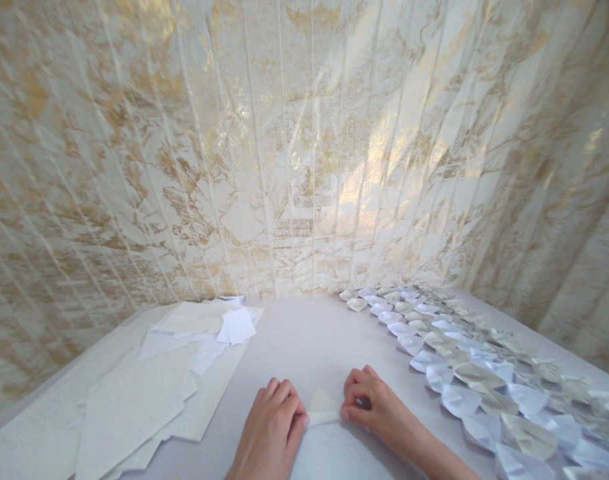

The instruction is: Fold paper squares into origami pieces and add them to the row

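Observation:
A small piece of white paper [324, 404] lies in front of me, folded, with a triangular point at its far end and a straight crease or edge across it. At its left end, my left hand [279, 423] pinches the paper between thumb and curled fingers. My right hand [372, 403] holds the opposite end, thumb against the bent index finger. Beneath and nearer to me is a pale sheet or surface [322, 453], partly hidden by my left hand.
Loose white sheets [139, 393] overlap on the left of the table [304, 333], with small paper squares [238, 326] on top. Rows of folded paper pieces [459, 400] cover the right side. A patterned gold and white curtain [264, 147] hangs behind the table.

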A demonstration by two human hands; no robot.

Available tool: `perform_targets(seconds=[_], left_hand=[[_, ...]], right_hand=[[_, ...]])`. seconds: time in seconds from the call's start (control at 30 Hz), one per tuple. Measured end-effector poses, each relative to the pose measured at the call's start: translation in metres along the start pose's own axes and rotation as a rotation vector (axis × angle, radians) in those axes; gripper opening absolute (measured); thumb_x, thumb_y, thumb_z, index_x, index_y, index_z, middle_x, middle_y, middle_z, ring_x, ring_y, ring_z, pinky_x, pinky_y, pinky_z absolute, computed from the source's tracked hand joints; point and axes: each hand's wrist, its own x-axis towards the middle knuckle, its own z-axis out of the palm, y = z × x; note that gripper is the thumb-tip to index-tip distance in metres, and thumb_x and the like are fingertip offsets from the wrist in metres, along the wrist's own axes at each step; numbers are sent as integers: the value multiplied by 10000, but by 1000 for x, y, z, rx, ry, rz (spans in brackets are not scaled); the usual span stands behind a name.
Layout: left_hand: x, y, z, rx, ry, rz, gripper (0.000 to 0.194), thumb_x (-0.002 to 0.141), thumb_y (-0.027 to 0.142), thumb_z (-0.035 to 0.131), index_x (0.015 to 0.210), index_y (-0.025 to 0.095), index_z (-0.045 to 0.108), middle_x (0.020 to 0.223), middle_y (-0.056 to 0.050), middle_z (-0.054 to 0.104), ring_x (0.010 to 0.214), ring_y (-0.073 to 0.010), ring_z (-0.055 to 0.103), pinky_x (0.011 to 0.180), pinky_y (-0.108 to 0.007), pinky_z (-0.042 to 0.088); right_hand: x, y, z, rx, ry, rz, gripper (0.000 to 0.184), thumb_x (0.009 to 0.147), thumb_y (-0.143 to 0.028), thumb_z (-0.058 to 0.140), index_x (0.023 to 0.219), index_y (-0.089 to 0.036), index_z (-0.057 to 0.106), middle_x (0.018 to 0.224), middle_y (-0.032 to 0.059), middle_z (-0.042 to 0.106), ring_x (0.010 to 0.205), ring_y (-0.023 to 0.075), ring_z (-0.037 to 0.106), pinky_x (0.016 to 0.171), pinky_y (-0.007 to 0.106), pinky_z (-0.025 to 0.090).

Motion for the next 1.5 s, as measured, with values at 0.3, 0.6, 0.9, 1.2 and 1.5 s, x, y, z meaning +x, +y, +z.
perform_targets(seconds=[0.3,0.6,0.9,1.2,1.5], left_hand=[[2,1,4,48,27,-39,149,894,156,512,764,198,572,925,-34,605,929,-237,526,802,-391,384],[5,7,-1,136,-29,-51,146,891,141,464,823,202,578,1017,-61,595,992,-259,515,842,-412,374],[1,7,3,35,26,-37,215,846,71,447,974,206,555,1012,-49,592,961,-248,513,839,-398,368],[-6,-11,27,429,89,386,161,884,140,574,1000,184,676,979,-33,693,877,-224,566,816,-358,395],[-24,-12,44,669,215,293,372,818,-23,498,990,184,755,1004,-54,744,955,-216,627,854,-306,441]], right_hand=[[2,-7,9,-220,83,49,159,807,-132,627,659,-191,630,804,10,627,836,208,552,792,341,417],[2,-7,15,-342,89,30,172,829,-107,646,679,-186,616,847,38,631,868,233,550,795,359,409],[-6,-16,12,-457,-47,-380,251,935,-74,573,1084,-267,635,990,12,654,917,202,549,836,321,369],[-7,-10,17,-491,5,-571,142,992,-197,550,945,-250,673,876,-17,656,756,147,530,735,306,317],[-14,6,1,-455,26,-505,184,877,-48,632,762,-189,601,864,-28,687,807,153,516,747,307,306]])
